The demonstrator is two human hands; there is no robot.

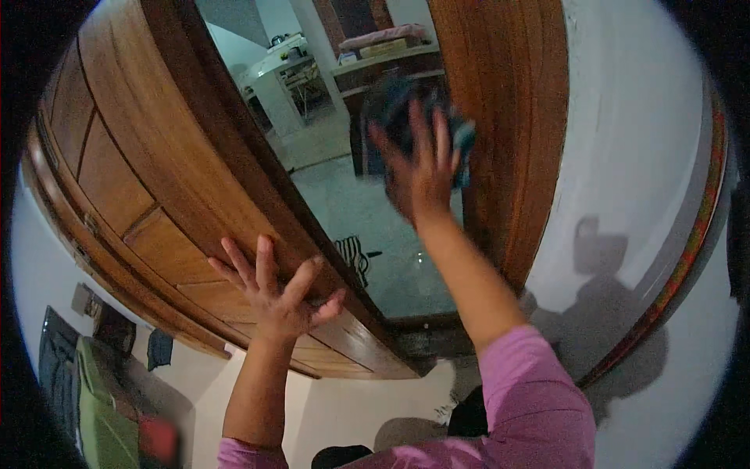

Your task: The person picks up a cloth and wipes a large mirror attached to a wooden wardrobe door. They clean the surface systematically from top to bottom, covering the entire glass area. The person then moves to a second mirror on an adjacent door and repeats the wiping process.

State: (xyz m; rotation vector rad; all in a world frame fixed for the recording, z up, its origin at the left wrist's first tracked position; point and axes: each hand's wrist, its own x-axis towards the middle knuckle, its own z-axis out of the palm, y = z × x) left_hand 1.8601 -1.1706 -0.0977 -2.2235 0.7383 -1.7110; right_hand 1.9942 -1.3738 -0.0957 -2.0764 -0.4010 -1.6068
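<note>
My right hand (425,170) is raised with spread fingers over a dark blue-green cloth (466,146), blurred by motion. The cloth overlaps the right edge of a wood-framed doorway or glazed panel; whether glass fills it I cannot tell. Lower down, my left hand (281,293) has its fingers apart and holds nothing. It is at the edge of a brown panelled wooden door (193,193), fingertips seeming to touch the wood. On the right stands a broad wooden frame (504,117).
Through the frame show a pale floor (404,264), a striped item (351,258) and a counter (387,64) bearing folded cloth. A white wall (621,146) with shadows stands right. Lower left are a green item (99,404) and a red item (158,439).
</note>
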